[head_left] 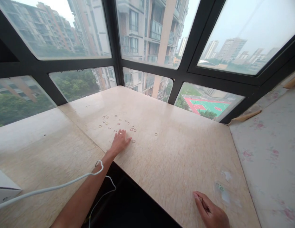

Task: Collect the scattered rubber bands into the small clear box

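As light falls through the windows, your left hand (121, 142) spreads, palm down, against small rings (118, 123) scattered left of center on the marble-patterned sill (171, 158). Your right hand (210, 210), near right, is curled, its contents unclear, beside a clear plastic bag (223, 192). A white cable (66, 183) crosses your left forearm.

1. Beyond the ring cluster (118, 123): window frame (147, 68), a barrier.
2. Right of the cluster: open countertop (180, 152), interrupted by a lone ring (156, 134); farther right, clear plastic packaging (223, 191).
3. Nearer, left of the cluster: white cable (66, 184), obstructing.
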`<state>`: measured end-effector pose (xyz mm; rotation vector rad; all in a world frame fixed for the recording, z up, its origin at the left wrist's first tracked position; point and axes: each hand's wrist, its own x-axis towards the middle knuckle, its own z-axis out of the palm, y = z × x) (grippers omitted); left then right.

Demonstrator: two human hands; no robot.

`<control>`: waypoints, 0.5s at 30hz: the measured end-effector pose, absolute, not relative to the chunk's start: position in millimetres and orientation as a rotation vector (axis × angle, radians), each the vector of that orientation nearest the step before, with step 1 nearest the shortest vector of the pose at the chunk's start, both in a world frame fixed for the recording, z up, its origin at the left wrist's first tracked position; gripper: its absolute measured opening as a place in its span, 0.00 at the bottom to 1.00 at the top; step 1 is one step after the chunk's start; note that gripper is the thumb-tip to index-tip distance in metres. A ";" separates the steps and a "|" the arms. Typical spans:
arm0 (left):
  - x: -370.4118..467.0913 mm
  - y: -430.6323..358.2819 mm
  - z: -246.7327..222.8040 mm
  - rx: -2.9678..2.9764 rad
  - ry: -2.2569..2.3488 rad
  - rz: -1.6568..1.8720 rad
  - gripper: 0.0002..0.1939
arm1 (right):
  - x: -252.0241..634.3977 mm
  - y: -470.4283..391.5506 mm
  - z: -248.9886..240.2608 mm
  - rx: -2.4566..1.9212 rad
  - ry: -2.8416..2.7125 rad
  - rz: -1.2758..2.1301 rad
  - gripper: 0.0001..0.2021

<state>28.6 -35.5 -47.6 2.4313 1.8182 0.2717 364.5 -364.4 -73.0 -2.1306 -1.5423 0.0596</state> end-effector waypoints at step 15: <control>8.0 -5.1 -34.2 2.496 1.687 0.113 0.22 | 373.1 -368.4 -85.0 -2.141 -1.662 0.034 0.21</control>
